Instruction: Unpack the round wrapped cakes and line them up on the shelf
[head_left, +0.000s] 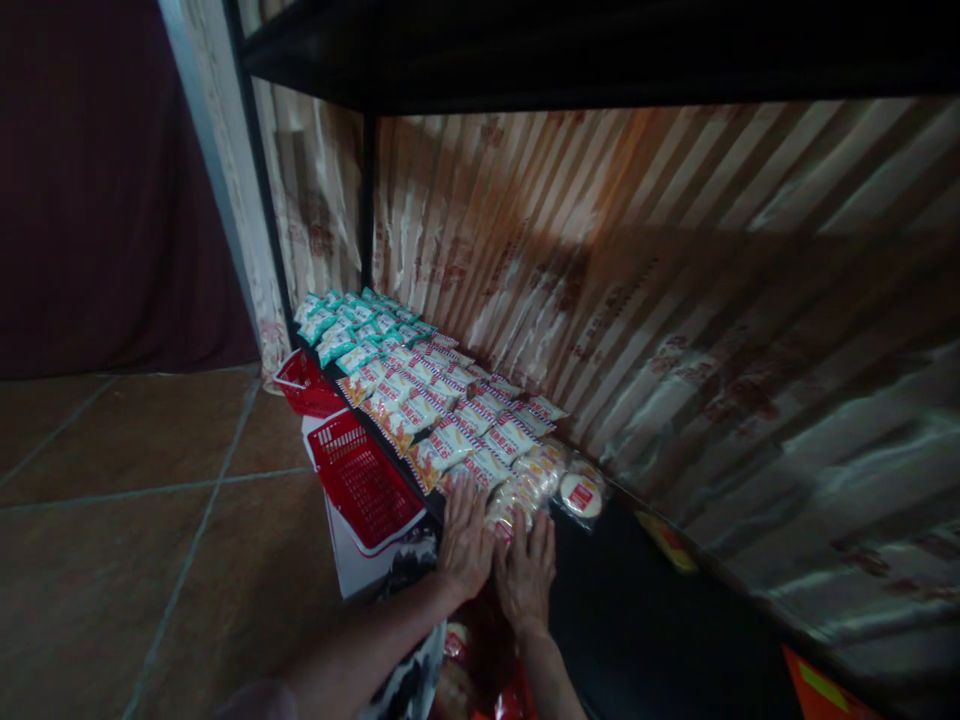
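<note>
Clear-wrapped round crackers (536, 474) are lying on the black shelf (622, 610), right beside the red-lettered snack bags (457, 420), their near end being partly covered by both hands. By the look of it, the row is being straightened — a step best done with light, even pressure from flat fingers, since brittle crackers could be broken by a hard push. Care is probably being called for along the border too, so that neither kind is pushed over the other. The left hand (466, 540) is being held open, palm down, fingers extended over the nearest snack bag; the right hand (526, 572) is being held open as well, fingertips reaching the crackers' near end. Nothing is visibly being gripped by either — firmness of contact cannot be told.
</note>
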